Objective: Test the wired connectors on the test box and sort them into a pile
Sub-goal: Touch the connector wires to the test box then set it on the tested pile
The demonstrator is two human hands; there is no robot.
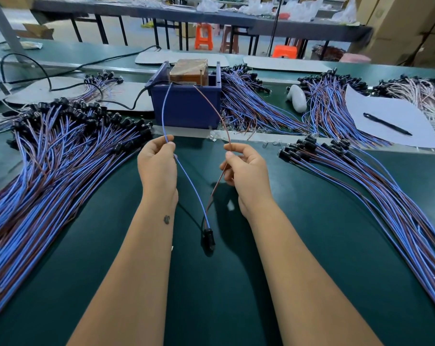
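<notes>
Head: hands (201,161) pinch wires (191,186) touching test box (186,96).

left hand (158,166) raised, fingers pinched, right hand (245,171) likewise

The worktop (236,283) is dark green. The wire (164,113) pinched in the left hand (159,166) is light blue; the wire (215,111) in the right hand (246,171) is reddish brown, and both run down to a black connector (208,239). The test box (186,106) by the far edge is a navy blue bin holding a brown block (189,71). Piles of wired connectors at the left edge (49,151) and right edge (361,171) mix blue and brown wires with black ends. On the right, a black pen (386,124) lies on a white sheet (391,116).
</notes>
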